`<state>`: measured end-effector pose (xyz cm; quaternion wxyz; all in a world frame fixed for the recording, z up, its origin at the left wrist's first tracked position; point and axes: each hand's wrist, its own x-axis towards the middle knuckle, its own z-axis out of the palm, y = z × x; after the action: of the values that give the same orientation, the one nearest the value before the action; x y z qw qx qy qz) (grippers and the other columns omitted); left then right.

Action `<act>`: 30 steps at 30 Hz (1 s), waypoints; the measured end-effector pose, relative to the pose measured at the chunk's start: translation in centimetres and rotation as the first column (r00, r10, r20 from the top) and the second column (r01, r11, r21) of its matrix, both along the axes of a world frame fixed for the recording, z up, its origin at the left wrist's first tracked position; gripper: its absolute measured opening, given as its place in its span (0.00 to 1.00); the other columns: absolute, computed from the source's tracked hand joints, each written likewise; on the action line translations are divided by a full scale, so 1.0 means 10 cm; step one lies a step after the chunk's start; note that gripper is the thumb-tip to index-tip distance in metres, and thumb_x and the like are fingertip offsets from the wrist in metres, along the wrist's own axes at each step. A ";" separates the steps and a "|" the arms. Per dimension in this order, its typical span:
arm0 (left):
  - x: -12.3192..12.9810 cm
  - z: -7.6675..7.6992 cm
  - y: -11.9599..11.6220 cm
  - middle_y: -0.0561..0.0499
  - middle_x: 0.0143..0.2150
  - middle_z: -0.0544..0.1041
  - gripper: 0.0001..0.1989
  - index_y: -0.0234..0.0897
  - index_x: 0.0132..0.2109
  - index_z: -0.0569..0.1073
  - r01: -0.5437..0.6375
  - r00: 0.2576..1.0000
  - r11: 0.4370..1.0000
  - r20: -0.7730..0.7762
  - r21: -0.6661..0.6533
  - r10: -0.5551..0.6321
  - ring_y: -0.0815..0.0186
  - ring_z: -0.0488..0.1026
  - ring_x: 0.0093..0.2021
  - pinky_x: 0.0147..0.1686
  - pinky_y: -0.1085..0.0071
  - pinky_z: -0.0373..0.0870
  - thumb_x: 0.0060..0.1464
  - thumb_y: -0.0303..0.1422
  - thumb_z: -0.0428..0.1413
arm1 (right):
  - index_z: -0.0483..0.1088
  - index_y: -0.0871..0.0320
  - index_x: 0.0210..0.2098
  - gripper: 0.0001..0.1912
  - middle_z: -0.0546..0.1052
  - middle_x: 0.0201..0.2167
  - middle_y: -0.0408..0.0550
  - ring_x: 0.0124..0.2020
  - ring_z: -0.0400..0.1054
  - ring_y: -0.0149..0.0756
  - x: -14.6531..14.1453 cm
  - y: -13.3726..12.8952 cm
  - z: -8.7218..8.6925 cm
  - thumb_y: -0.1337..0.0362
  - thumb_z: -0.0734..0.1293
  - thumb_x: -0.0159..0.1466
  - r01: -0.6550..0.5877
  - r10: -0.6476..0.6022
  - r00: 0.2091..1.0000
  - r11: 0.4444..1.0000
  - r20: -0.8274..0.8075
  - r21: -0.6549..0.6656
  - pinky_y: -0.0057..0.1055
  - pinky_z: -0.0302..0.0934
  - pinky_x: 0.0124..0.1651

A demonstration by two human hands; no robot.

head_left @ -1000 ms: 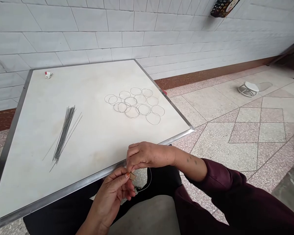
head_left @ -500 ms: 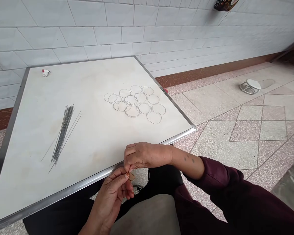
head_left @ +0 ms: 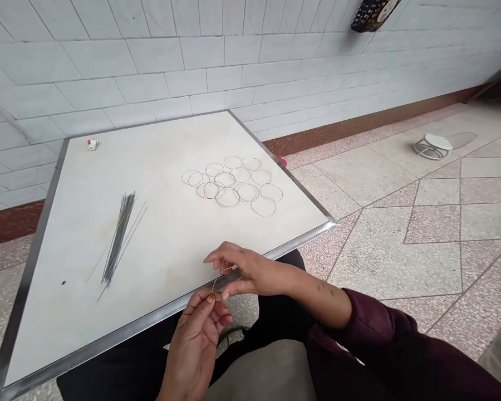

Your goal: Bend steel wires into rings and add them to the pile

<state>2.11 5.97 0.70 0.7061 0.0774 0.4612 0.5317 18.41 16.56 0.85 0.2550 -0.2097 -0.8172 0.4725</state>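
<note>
Below the near table edge, my left hand (head_left: 196, 340) is closed, thumb and fingertips pinching a thin curved wire (head_left: 214, 284) and a small brown piece (head_left: 217, 297). Just to its right, my right hand (head_left: 254, 271) hovers by the wire with thumb and fingers apart. The wire bends up towards the right fingers, which hide part of it. Several wire rings (head_left: 264, 216) lie overlapping on the right half of the white table (head_left: 167, 217). A bundle of straight wires (head_left: 119, 239) lies on the left half, a few strands loose beside it.
A small red-and-white object (head_left: 93, 145) sits at the table's far left corner. The table's metal edge (head_left: 150, 318) runs just beyond my hands. A tiled wall (head_left: 150, 55) stands behind. A low round stool (head_left: 432, 146) is on the floor at right.
My right hand has let go of the wire and opened its fingers, after pinching against the left. The wire's loop has turned upward. My view has shifted slightly.
</note>
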 end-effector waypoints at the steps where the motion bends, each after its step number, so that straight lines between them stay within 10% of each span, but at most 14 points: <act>1: 0.01 0.00 0.00 0.54 0.28 0.75 0.04 0.39 0.31 0.77 -0.038 0.999 0.999 0.019 0.010 0.038 0.70 0.71 0.31 0.34 0.74 0.73 0.49 0.31 0.65 | 0.57 0.52 0.61 0.36 0.66 0.49 0.49 0.43 0.66 0.33 0.00 -0.05 -0.02 0.54 0.74 0.59 0.060 -0.060 0.998 0.998 0.002 -0.036 0.32 0.68 0.45; 10: 0.03 0.04 -0.01 0.54 0.30 0.74 0.04 0.36 0.34 0.78 -0.249 0.959 0.968 0.137 -0.018 0.249 0.71 0.73 0.30 0.41 0.69 0.77 0.50 0.25 0.64 | 0.42 0.50 0.67 0.68 0.63 0.60 0.56 0.58 0.63 0.46 -0.10 -0.28 -0.15 0.54 0.83 0.37 0.228 -0.226 0.971 0.973 -0.075 0.025 0.43 0.61 0.59; 20: 0.03 0.02 0.01 0.54 0.32 0.73 0.03 0.36 0.33 0.76 -0.277 0.954 0.961 0.115 -0.022 0.277 0.71 0.72 0.30 0.32 0.76 0.75 0.51 0.25 0.63 | 0.54 0.52 0.63 0.52 0.69 0.57 0.55 0.57 0.65 0.44 -0.13 -0.23 -0.14 0.52 0.81 0.46 0.254 -0.229 0.964 0.944 -0.133 0.209 0.40 0.62 0.59; 30: 0.04 -0.02 0.03 0.55 0.30 0.69 0.04 0.37 0.32 0.75 -0.240 0.960 0.970 0.140 -0.031 0.242 0.71 0.69 0.31 0.43 0.68 0.76 0.55 0.29 0.61 | 0.57 0.53 0.61 0.50 0.69 0.57 0.55 0.57 0.65 0.44 -0.11 -0.18 -0.18 0.53 0.81 0.45 0.231 -0.226 0.972 0.968 -0.061 0.101 0.39 0.62 0.59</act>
<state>2.47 6.25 0.55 0.6679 -0.0224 0.4188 0.6148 17.34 14.72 -0.99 0.3387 -0.2768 -0.8052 0.4004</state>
